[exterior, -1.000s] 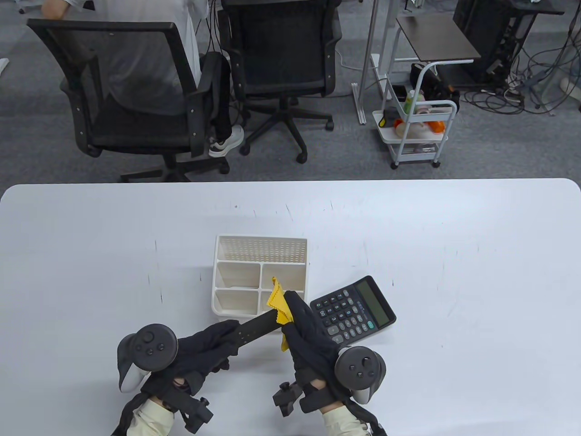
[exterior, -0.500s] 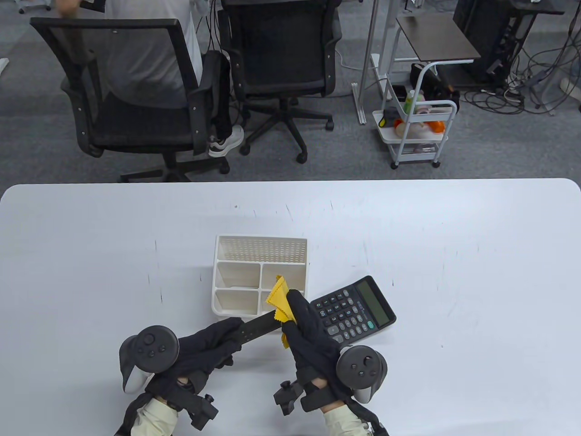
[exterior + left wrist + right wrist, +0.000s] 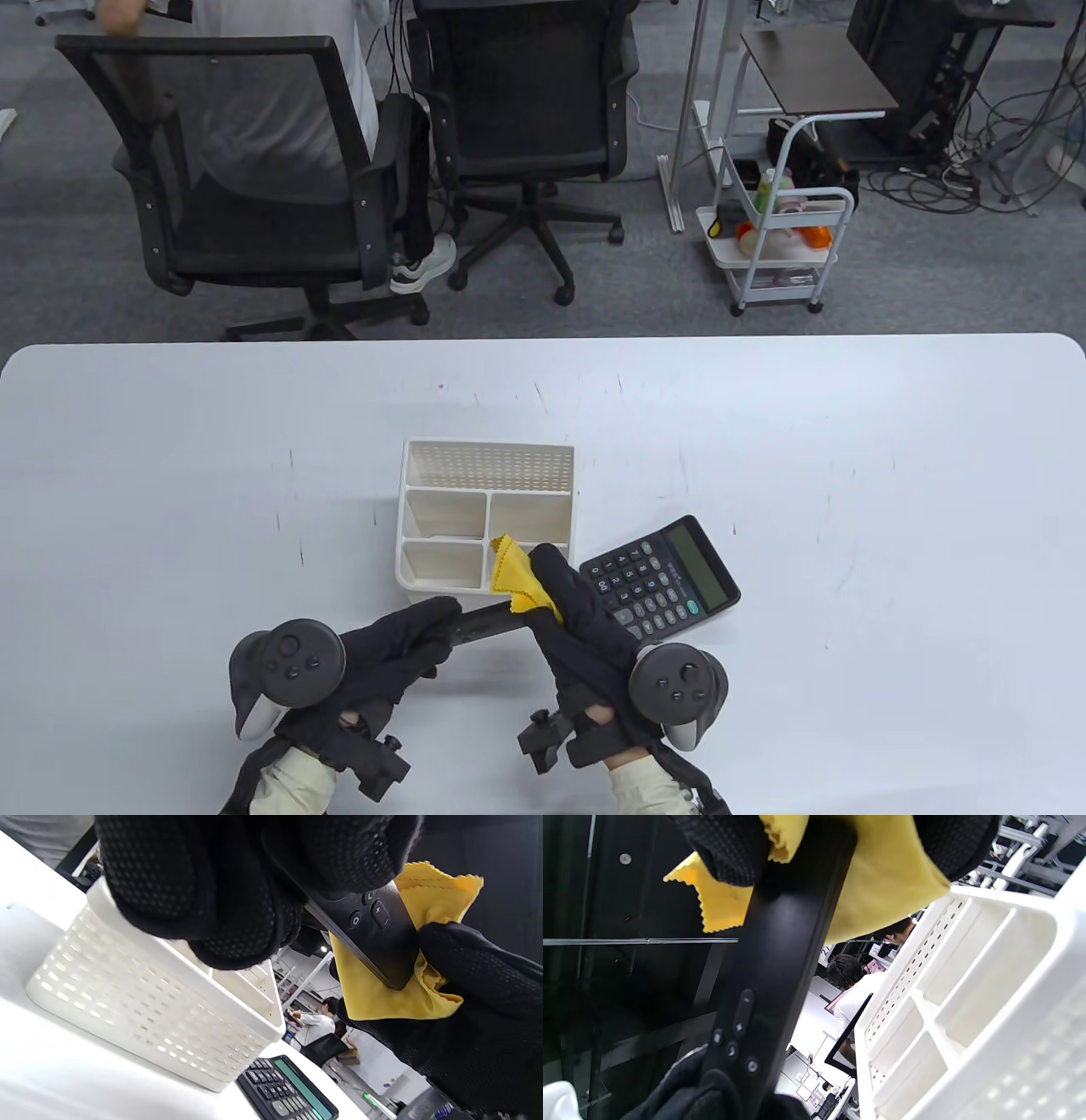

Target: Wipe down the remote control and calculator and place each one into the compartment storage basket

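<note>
A slim black remote control (image 3: 485, 619) hangs above the table's front, just before the white compartment basket (image 3: 487, 452). My left hand (image 3: 405, 638) grips its near end; its buttons (image 3: 368, 911) show in the left wrist view. My right hand (image 3: 567, 601) pinches a yellow cloth (image 3: 515, 581) round the remote's far end (image 3: 793, 921). In the right wrist view the cloth (image 3: 882, 878) wraps the remote's tip. The black calculator (image 3: 660, 579) lies flat on the table to the right of the basket, partly behind my right hand.
The basket's compartments (image 3: 967, 993) hold nothing. The white table (image 3: 848, 475) stretches left and right. Beyond its far edge stand office chairs (image 3: 254, 170), one with a person seated, and a small white trolley (image 3: 780, 246).
My right hand has slid the yellow cloth along the remote toward my left hand, so less of the remote shows between them. The remote has tipped flatter.
</note>
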A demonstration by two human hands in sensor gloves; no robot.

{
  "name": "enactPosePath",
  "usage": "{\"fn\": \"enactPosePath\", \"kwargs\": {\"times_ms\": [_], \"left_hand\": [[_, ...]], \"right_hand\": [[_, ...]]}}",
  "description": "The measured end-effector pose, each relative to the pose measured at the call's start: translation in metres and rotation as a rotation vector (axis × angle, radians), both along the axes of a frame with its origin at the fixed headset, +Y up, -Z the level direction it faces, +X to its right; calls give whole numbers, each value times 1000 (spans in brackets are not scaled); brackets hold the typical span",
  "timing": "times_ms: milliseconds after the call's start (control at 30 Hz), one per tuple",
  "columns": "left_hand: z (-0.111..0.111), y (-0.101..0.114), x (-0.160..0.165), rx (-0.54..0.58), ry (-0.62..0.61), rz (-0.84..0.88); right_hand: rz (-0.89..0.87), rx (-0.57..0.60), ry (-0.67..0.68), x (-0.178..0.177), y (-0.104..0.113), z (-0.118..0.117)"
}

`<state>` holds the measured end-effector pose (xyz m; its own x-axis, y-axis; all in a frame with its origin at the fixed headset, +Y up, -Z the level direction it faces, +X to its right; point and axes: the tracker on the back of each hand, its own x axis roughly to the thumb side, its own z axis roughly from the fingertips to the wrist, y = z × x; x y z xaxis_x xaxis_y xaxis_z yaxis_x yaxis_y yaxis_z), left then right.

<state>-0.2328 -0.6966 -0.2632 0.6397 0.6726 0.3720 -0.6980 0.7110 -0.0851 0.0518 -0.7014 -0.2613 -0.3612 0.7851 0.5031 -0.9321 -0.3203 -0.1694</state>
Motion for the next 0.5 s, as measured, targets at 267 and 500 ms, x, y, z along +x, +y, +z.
{"fn": "enactPosePath", "kwargs": {"times_ms": [267,500], "left_hand": [[8,10,6,116,43,-72],[10,11,6,161,95,-91]], "right_hand": [[515,301,-109,-20,13,16],[638,364,-53,-36,11,23]]}}
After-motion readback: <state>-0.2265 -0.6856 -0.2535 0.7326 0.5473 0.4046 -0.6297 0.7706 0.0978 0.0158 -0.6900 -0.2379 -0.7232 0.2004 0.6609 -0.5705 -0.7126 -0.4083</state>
